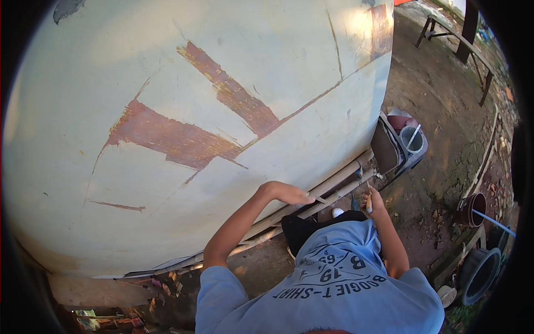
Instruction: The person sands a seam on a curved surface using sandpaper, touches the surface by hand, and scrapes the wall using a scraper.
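My left hand [288, 193] is bent over the lower edge of a large off-white panel [311, 133]. Its fingers are together, with a small pale piece at their tips that I cannot make out. In my right hand [377, 202], held low beside my body, is a small hand tool with an orange-brown handle [369, 204]; a thin part sticks up from it, too small to name. The panel carries a reddish-brown scraped patch [167, 133], a narrower brown strip [231, 92] and a long dark seam.
Bamboo poles [339, 177] run along the panel's lower edge. At its right corner stands a cut-open grey container [398, 158] holding a grey pot [411, 139] with a white stick. Farther right are a brown bucket [471, 210], a dark basin [481, 276] and a bench [461, 40] on dirt ground.
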Tool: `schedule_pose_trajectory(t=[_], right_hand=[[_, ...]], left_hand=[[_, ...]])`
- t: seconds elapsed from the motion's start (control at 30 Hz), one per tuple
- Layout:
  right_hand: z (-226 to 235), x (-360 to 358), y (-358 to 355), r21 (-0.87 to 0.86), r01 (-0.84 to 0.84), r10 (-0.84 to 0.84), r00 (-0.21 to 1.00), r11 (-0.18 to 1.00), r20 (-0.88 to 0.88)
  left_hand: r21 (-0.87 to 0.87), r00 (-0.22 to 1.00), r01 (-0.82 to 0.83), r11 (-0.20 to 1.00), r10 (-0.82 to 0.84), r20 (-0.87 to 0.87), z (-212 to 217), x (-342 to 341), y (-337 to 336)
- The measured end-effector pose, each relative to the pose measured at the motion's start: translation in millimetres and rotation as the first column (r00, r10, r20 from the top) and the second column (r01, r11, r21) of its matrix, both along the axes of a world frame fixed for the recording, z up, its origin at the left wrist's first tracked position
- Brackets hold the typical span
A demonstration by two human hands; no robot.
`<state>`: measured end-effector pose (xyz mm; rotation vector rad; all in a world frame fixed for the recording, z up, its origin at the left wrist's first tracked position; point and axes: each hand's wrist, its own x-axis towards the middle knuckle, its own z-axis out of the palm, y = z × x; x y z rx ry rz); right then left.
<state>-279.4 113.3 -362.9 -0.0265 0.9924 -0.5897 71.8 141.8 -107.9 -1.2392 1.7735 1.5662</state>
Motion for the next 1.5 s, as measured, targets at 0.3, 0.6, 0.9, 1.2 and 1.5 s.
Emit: schedule_pose_trajectory(t=[0.3,0.6,0.9,1.2,1.5], right_hand=[[33,0,-13,-0.070,0.205,-0.207,0.978,0.976,-0.026],[211,127,-18,-0.620,-0.269,0.309,0.950,0.737,-0.044],[298,161,-5,-0.836,-0.357,0.578,0.814,0.417,-0.060],[287,168,-48,-0.880,-0.281,0.545,0.838,0.382,-0.031],[266,179,-57,-0.918,-0.230,0.439,0.896,0.322,-0.070]], left_hand=[[-0.500,0.754,-0.657,0.564,0.503,-0.422,34,0,37],[-0.423,0.738,-0.673,0.606,0.521,-0.428,22,3,91],[-0.715,0.648,-0.691,0.107,0.530,-0.547,83,-33,101],[-0.875,0.663,-0.422,-0.236,0.579,-0.476,75,-94,44],[-0.984,0.756,-0.172,-0.047,0.634,-0.162,67,-94,17]])
